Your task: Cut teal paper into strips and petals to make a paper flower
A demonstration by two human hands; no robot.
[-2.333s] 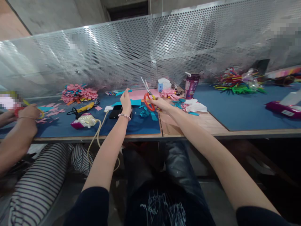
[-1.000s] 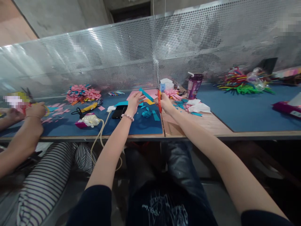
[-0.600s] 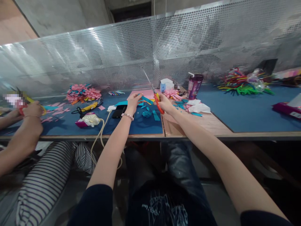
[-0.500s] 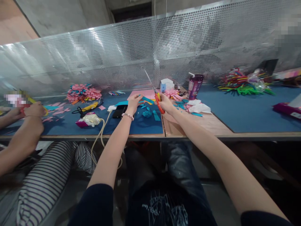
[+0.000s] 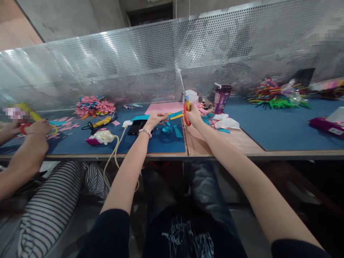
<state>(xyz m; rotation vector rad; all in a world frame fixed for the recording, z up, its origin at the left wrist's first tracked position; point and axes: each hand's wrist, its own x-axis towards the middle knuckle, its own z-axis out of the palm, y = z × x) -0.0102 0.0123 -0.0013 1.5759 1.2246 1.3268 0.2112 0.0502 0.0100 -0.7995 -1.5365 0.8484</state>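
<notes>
My left hand (image 5: pixel 156 119) is closed, pinching one end of a teal paper strip (image 5: pixel 174 115) that stretches toward my right hand. In my right hand (image 5: pixel 194 115) I hold a pair of scissors by their red-orange handles (image 5: pixel 186 116); the long blades (image 5: pixel 183 86) point up and away. Just under the strip a yellow paper piece (image 5: pixel 176 116) shows; whether it is held or lies on the table I cannot tell. A crumpled teal paper flower (image 5: pixel 167 129) and a flat teal strip (image 5: pixel 177 132) rest below on the blue mat.
Left of me, a co-worker's hand (image 5: pixel 37 127) holds scissors. A yellow glue gun (image 5: pixel 102 122), a white-and-purple packet (image 5: pixel 100 137), a cable, and a black phone (image 5: pixel 134 128) lie nearby. Behind stand a purple cup (image 5: pixel 222 99) and pink paper (image 5: pixel 163 108); white tissue (image 5: pixel 227 122) is right.
The scissors have swung from leaning left to nearly upright and shifted right. My left hand has moved slightly right and lower, with the teal strip extending toward the right hand.
</notes>
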